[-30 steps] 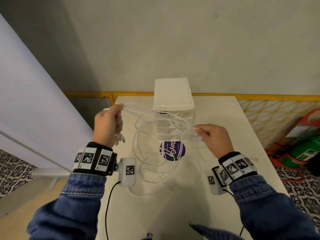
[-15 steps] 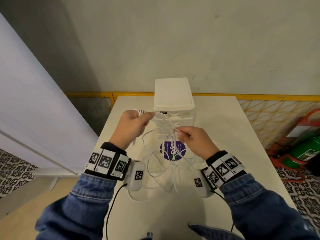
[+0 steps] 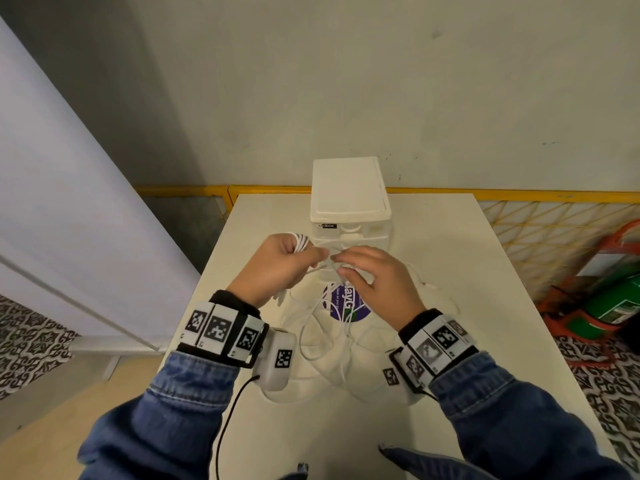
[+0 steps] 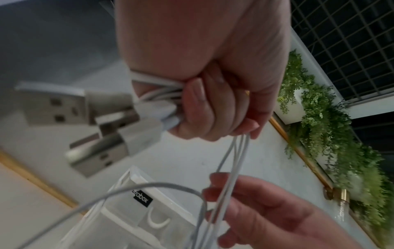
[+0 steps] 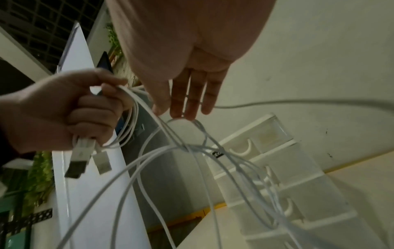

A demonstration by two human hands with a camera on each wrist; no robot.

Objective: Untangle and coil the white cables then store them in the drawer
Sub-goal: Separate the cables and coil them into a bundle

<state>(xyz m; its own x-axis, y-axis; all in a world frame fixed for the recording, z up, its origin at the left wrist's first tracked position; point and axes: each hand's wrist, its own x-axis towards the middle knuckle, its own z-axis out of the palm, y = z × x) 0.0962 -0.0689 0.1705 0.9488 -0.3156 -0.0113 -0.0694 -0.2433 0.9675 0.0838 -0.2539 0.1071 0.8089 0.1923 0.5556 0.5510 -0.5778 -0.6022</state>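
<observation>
left hand (image 3: 277,268) hides cables' (image 3: 325,341) gathered loops.

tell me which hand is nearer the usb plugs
Left. The left hand grips the white cables with the USB plugs hanging right below its fist; the right hand is off to the side, fingers extended, touching the strands.

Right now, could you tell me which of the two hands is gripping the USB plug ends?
The left hand: it grips the USB plugs; the right hand's fingers stay straight.
</observation>
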